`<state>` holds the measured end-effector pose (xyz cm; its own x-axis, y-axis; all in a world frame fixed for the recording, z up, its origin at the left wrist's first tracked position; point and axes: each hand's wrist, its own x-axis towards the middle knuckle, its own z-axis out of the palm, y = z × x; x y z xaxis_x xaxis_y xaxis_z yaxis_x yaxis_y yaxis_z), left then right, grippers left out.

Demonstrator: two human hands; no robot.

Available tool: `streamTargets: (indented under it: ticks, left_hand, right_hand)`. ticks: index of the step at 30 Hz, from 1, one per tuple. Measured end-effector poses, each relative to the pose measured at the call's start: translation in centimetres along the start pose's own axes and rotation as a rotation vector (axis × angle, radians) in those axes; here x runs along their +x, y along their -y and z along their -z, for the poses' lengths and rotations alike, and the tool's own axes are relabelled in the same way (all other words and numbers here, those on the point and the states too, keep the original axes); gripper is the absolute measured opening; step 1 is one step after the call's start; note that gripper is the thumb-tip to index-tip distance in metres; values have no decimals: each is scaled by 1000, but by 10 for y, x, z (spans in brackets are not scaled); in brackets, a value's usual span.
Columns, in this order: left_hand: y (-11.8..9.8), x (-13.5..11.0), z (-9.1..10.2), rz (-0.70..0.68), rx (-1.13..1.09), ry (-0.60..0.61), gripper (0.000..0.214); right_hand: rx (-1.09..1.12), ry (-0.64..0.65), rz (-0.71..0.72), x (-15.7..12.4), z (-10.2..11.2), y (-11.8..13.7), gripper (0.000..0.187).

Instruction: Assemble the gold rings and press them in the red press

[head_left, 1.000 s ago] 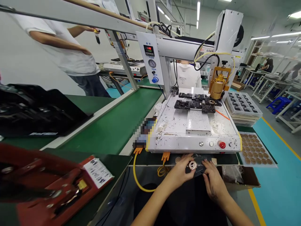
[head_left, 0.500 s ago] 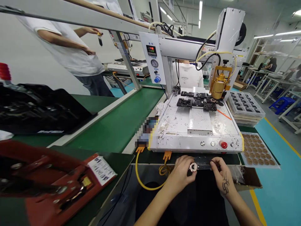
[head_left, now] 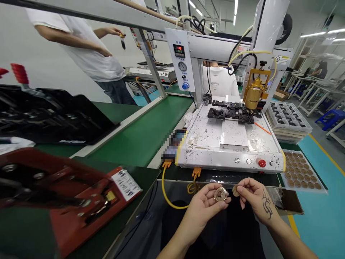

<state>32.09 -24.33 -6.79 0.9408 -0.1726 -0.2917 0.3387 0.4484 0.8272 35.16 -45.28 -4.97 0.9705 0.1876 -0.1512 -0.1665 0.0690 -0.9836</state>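
Observation:
My left hand is closed around a round, rose-gold watch case, its ring facing up toward me. Between the thumb and fingers of my right hand is a small brown disc, pinched by its edge. A narrow gap separates the disc from the watch case. Both hands are over my lap, just in front of the white benchtop machine. To the right, a clear sheet carries rows of similar brown discs.
Above the machine's black fixtures hangs a gold cylindrical head. Clear trays are stacked at right. A red press occupies the left foreground, beside a green conveyor. A yellow cable loops below. Another person stands beyond.
A clear film strip stretched between my hands is no longer there. The brown disc now shows in my right hand, and the watch case is turned more fully toward me. The view has shifted slightly.

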Motion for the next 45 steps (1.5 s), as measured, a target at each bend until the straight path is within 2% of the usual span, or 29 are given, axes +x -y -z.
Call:
streamTargets:
  ticks: [8, 12, 18, 26, 31, 36, 38, 45]
  left_hand:
    - [-14, -22, -7, 44, -133, -39, 58]
    - [-11, -28, -8, 15, -159, -31, 57]
    - [-7, -33, -8, -35, -150, 0, 54]
    - [-4, -37, -10, -76, -152, -1, 48]
    - [0, -40, -11, -84, -165, -9, 47]
    - [3, -40, -15, -83, -154, -20, 51]
    - [3, -40, -16, -90, -138, -26, 52]
    - [3, -43, -20, -144, -94, -19, 52]
  right_hand:
    - [44, 63, -42, -4, 2, -9, 40]
    - [90, 132, -77, -7, 7, -16, 35]
    - [231, 191, -167, -14, 1, -10, 37]
    - [111, 238, -173, -24, 1, -5, 38]
    - [-69, 177, -99, -24, -5, 5, 45]
    - [-250, 144, 138, -25, -16, 15, 38]
    - [-302, 147, 190, -25, -21, 15, 35]
    - [-336, 162, 192, -24, -30, 16, 30]
